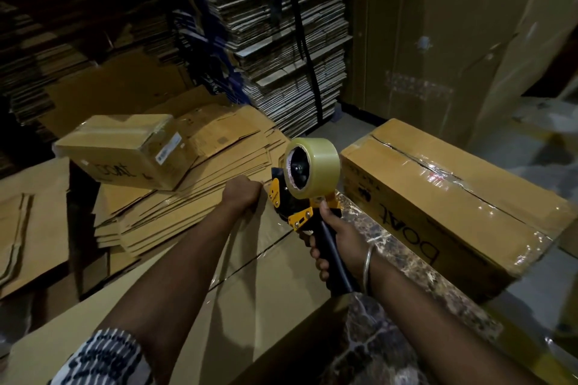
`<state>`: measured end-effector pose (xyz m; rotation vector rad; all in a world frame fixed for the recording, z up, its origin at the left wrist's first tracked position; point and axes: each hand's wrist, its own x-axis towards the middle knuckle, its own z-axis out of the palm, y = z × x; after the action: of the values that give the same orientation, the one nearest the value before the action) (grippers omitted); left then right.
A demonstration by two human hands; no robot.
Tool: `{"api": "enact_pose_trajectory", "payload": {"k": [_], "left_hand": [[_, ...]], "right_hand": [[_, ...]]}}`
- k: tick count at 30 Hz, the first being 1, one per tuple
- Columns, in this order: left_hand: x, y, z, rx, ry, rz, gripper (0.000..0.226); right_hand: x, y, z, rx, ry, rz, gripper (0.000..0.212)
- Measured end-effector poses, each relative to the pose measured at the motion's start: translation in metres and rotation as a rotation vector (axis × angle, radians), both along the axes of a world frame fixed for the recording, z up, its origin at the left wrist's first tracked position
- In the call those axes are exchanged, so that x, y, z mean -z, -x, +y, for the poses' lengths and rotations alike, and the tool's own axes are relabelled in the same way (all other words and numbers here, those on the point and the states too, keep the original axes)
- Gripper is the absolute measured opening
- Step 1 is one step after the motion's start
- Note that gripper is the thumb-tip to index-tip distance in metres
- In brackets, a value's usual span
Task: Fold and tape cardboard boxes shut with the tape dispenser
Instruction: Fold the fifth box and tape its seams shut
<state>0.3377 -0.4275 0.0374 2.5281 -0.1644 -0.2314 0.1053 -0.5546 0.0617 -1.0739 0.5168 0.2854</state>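
tape dispenser (301, 194), yellow-black with clear roll, in gripping right hand (336, 242); left hand (242, 194) fisted on box (250, 291)

Taped box (450, 197) blocks the right; flattened cardboard stack (194, 197) crowds the left.

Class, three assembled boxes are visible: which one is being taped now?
The near box under both hands: the left hand holds its far edge and the tape dispenser sits on its seam. The others lie untouched.
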Motion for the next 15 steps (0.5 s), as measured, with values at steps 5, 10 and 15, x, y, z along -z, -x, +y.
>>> {"api": "enact_pose_trajectory", "payload": {"k": [5,10,15], "left_hand": [[-0.001,0.021,0.006,0.135,0.035,-0.082,0.037],[-0.005,0.026,0.009,0.185,-0.075,-0.074,0.051],[-0.004,0.027,0.008,0.192,-0.145,-0.11,0.05]], "right_hand": [[-0.005,-0.002,-0.003,-0.014,0.029,0.008,0.071],[-0.012,-0.006,-0.008,-0.065,0.054,0.066,0.072],[-0.015,-0.001,-0.014,-0.095,0.08,0.078,0.073]]}}
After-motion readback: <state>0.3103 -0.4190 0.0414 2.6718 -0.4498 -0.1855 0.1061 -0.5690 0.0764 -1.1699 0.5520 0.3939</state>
